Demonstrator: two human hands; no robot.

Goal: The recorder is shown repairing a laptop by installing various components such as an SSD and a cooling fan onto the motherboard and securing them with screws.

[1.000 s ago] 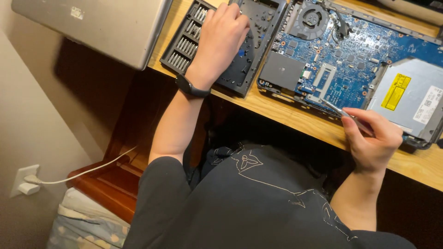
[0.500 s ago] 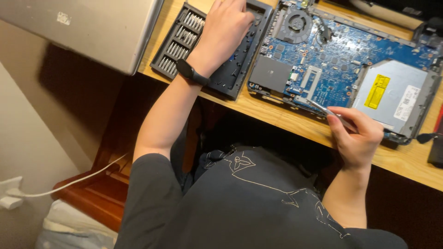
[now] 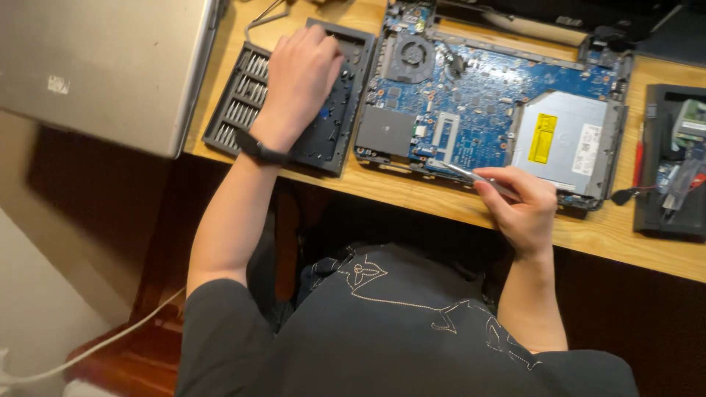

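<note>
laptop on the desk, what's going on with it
A person has an opened laptop on a wooden desk, its blue circuit board exposed. The right hand holds a slim screwdriver with its tip at the board's near edge. The left hand rests in a black bit set case beside it.

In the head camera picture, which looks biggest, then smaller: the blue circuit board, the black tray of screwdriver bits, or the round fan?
1. Blue circuit board
2. Black tray of screwdriver bits, partly hidden under the left hand
3. Round fan

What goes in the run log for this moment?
left hand: on bit case | right hand: holding screwdriver | tip at laptop board edge
</note>
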